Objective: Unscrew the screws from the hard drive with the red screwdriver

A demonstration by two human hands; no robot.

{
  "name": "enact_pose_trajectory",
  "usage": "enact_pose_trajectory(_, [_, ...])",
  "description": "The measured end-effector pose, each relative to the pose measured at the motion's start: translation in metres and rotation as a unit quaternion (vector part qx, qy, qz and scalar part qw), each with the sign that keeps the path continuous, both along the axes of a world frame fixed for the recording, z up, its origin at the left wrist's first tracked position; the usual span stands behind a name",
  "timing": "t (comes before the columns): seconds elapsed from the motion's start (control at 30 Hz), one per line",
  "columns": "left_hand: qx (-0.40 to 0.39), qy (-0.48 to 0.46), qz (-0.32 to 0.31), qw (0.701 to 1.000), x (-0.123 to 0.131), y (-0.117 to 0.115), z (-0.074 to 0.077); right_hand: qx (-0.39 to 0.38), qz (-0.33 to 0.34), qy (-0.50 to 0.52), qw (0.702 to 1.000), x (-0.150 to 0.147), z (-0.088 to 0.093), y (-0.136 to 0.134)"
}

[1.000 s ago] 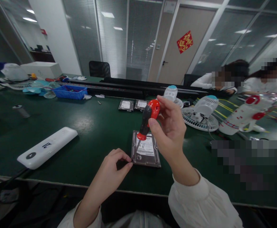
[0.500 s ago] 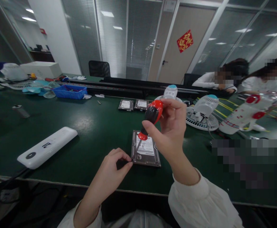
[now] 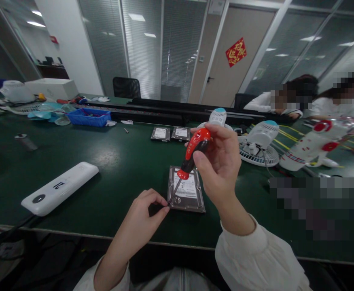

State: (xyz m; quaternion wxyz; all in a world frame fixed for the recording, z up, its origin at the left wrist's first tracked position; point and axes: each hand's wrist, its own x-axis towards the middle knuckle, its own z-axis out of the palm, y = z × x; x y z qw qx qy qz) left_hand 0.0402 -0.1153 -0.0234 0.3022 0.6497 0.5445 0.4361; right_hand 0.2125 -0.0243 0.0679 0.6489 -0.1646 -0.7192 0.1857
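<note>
A red and black screwdriver (image 3: 195, 151) leans over a hard drive (image 3: 187, 206), its metal tip down at the drive's near left corner. My right hand (image 3: 221, 161) is closed around the upper handle, thumb along one side. My left hand (image 3: 149, 208) pinches thumb and forefinger together right at the screwdriver's tip, by the drive's corner. Whatever lies between those fingertips is too small to make out. The drive lies flat on the green table (image 3: 125, 161), its white label facing up.
Two more hard drives (image 3: 160, 133) lie farther back. To the left are a white device marked 21 (image 3: 60, 188), a small cylinder (image 3: 26, 142) and a blue bin (image 3: 89, 117). White fan parts (image 3: 260, 141) and a red-and-white object (image 3: 306, 147) stand right. Two people sit at the far right.
The screwdriver handle has turned in my right hand, so more of its red side shows. My right thumb and fingers have shifted on the handle. My left hand has stayed in place.
</note>
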Motion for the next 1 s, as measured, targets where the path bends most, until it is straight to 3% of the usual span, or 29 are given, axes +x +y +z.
enact_pose_trajectory(0.13, [0.005,-0.001,0.0,1.0,-0.0007,0.0007,-0.0014,0.013,-0.033,0.007,0.999,-0.0019,0.0024,-0.0007])
enact_pose_trajectory(0.37, [0.003,-0.003,0.001,1.0,-0.0005,-0.0006,-0.0012,0.012,0.015,-0.033,0.999,0.0012,0.0024,-0.0007])
enact_pose_trajectory(0.57, [0.007,0.0,0.004,1.0,0.0001,0.0005,0.0004,0.065,-0.087,-0.014,0.994,-0.0009,0.001,0.0024])
enact_pose_trajectory(0.8, [0.006,0.0,0.001,1.0,-0.0006,-0.0004,0.0003,0.041,-0.031,-0.029,0.998,0.0021,0.002,0.0008])
enact_pose_trajectory(1.0, [0.004,0.005,0.0,1.0,-0.0002,-0.0008,0.0009,0.05,-0.102,-0.035,0.993,0.0017,0.0025,0.001])
